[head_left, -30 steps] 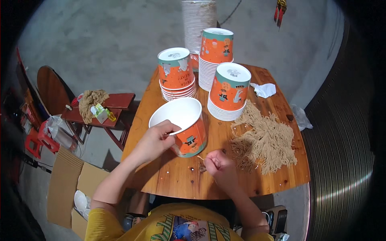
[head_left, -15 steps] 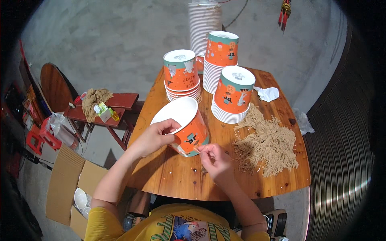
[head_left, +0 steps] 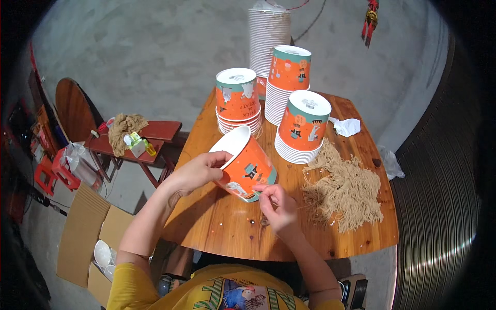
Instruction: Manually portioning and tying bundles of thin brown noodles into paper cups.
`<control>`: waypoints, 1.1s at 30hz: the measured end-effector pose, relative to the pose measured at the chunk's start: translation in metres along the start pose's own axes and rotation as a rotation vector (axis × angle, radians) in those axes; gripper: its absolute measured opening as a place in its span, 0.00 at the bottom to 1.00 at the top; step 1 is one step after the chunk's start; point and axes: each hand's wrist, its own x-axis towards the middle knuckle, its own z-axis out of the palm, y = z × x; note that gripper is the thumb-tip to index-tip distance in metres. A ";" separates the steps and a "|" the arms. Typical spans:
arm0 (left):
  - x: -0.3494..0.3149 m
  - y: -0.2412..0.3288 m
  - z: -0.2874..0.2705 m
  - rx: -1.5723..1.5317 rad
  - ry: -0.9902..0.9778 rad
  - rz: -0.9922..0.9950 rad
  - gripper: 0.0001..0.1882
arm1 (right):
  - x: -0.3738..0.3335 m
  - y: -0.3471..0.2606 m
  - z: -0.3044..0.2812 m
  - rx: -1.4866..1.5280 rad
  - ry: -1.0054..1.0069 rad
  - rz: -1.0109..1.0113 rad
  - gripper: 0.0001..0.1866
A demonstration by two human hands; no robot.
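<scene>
An orange paper bucket (head_left: 250,163) with a green base band and white inside is tilted over the near part of the wooden table (head_left: 201,227), its mouth toward the upper left. My left hand (head_left: 199,171) pinches its rim, thumb on the printed outside and fingers over the edge. Close to the bucket's lower side, my right hand (head_left: 279,209) has thumb and fingertips pressed together. Whatever they hold, possibly a thin strand, is too small to make out. Right of that hand lies a spread heap of tan strings (head_left: 351,194).
Upside-down bucket stacks stand behind: one at left (head_left: 236,101), one at right (head_left: 305,121), another farther back (head_left: 289,70). A tall white stack (head_left: 269,36) rises behind them. Crumpled white paper (head_left: 347,127) lies at the right edge. An open cardboard box (head_left: 82,235) sits lower left.
The bucket has turned and tipped a little, so its mouth looks narrower and more of its printed side shows. My left hand has shifted slightly right with it; my right hand remains near the base.
</scene>
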 end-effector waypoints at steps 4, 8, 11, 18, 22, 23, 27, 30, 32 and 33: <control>0.005 -0.001 -0.005 -0.021 -0.095 0.032 0.26 | 0.003 0.012 -0.001 0.011 0.035 -0.030 0.06; 0.009 -0.001 -0.006 -0.006 -0.124 0.062 0.26 | 0.006 0.016 -0.005 0.064 0.064 -0.006 0.05; 0.015 -0.008 -0.015 0.156 -0.167 0.039 0.24 | 0.009 0.015 -0.006 0.069 0.086 0.066 0.04; 0.021 -0.039 -0.012 0.381 0.100 0.267 0.20 | 0.024 0.022 -0.013 0.060 0.078 0.175 0.03; 0.016 -0.013 0.007 0.510 0.010 0.223 0.17 | 0.024 0.012 -0.009 -0.083 0.091 0.144 0.05; 0.017 -0.010 0.011 0.579 -0.033 0.215 0.17 | 0.023 0.011 -0.006 -0.160 0.086 0.066 0.05; 0.028 -0.013 0.037 0.778 0.073 0.400 0.18 | 0.017 0.034 -0.002 0.029 0.212 0.016 0.06; 0.025 -0.020 0.036 0.884 0.009 0.378 0.24 | 0.017 0.036 -0.006 0.129 0.229 0.135 0.07; 0.029 -0.020 0.035 0.836 -0.030 0.333 0.25 | 0.015 0.036 -0.010 0.091 0.223 0.157 0.07; 0.029 -0.019 0.035 0.790 -0.054 0.285 0.27 | 0.015 0.035 -0.010 0.058 0.206 0.172 0.07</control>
